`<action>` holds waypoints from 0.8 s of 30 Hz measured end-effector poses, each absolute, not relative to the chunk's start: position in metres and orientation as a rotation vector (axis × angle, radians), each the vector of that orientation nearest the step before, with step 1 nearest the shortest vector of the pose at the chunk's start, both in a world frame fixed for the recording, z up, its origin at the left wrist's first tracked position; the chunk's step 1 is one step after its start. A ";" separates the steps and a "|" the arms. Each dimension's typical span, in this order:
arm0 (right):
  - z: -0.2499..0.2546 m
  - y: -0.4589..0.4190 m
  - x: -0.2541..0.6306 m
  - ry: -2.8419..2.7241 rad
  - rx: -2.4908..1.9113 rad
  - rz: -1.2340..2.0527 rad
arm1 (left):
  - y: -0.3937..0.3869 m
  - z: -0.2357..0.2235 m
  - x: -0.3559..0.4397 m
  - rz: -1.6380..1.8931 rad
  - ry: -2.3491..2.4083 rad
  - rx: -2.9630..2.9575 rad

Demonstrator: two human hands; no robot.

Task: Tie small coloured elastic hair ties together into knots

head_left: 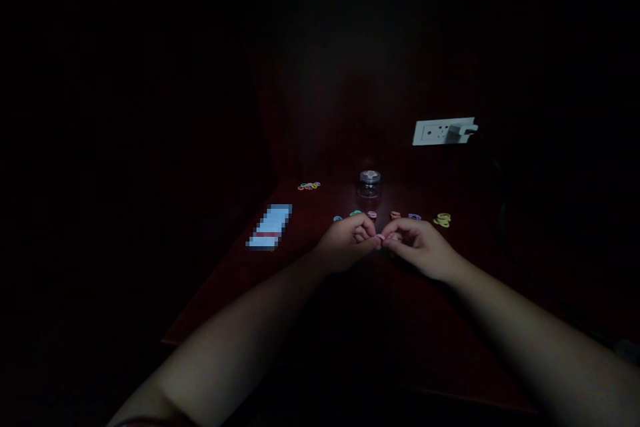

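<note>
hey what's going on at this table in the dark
The left hand and right hand meet at the fingertips, both pinching a small pinkish band. Just beyond them, small colored bands lie in groups, including a yellow pile at the right. Farther back stands a clear lidded jar. A pixelated, bright phone-like rectangle lies to the left.

Very dim, faint central glow, dark edges — seemingly grainy

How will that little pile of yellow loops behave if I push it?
The yellow loops look small and thin, so they're probably light and bendy. They overlap untidily, so a push would likely spread them apart.
</note>
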State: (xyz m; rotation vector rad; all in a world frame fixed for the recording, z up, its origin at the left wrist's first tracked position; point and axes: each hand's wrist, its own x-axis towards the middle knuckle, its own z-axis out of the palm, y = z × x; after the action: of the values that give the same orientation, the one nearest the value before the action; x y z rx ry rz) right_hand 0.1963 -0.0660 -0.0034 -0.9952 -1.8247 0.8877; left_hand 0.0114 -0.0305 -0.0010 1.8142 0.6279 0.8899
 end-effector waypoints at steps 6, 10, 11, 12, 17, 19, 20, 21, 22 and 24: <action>-0.002 -0.066 0.196 -1.826 -1.010 0.834 | -0.030 -0.002 0.010 0.875 0.600 1.830; -0.002 -0.066 0.196 -1.870 -1.028 0.770 | -0.032 0.000 0.010 0.854 0.592 1.848; -0.002 -0.066 0.196 -1.879 -1.033 0.764 | -0.032 0.000 0.010 0.849 0.587 1.859; -0.002 -0.066 0.196 -1.885 -1.038 0.759 | -0.032 -0.001 0.010 0.845 0.583 1.873; -0.002 -0.065 0.196 -1.900 -1.043 0.686 | -0.031 -0.004 0.009 0.841 0.542 1.910; -0.002 -0.064 0.196 -1.904 -1.046 0.659 | -0.031 -0.005 0.009 0.835 0.532 1.921; -0.002 -0.064 0.196 -1.904 -1.048 0.652 | -0.030 -0.005 0.009 0.833 0.529 1.929; -0.002 -0.064 0.196 -1.904 -1.050 0.651 | -0.030 -0.005 0.009 0.829 0.527 1.934; -0.002 -0.064 0.196 -1.903 -1.052 0.653 | -0.030 -0.005 0.009 0.825 0.528 1.934; -0.002 -0.065 0.196 -1.903 -1.057 0.664 | -0.030 -0.004 0.009 0.818 0.543 1.925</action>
State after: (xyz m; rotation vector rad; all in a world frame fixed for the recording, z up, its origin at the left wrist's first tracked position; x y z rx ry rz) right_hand 0.1962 -0.0646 -0.0023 -1.0567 -1.9031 0.6638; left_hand 0.0092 -0.0305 -0.0040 1.9246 0.5435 0.8182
